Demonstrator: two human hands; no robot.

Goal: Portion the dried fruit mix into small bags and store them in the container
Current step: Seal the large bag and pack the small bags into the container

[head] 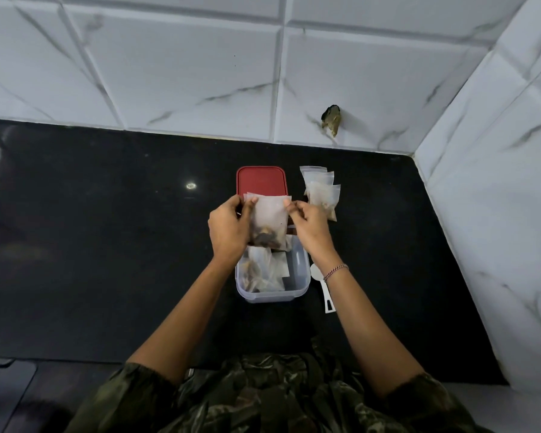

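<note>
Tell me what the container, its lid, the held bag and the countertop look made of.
Container: clear, slightly frosted plastic; contents show through. Lid: opaque red plastic, matte. Bag: thin translucent plastic film, fruit visible inside. Countertop: polished black stone, probably; it reflects a lamp.

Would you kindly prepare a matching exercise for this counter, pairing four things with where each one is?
Things:
1. red lid
2. white scoop
3. clear container
4. held bag

Places:
A. lying on the counter, right of the container
B. pinched between the left hand and right hand
C. flat on the counter beyond the container
D. under the hands, with filled bags inside

Pairs: 1-C, 2-A, 3-D, 4-B
</note>
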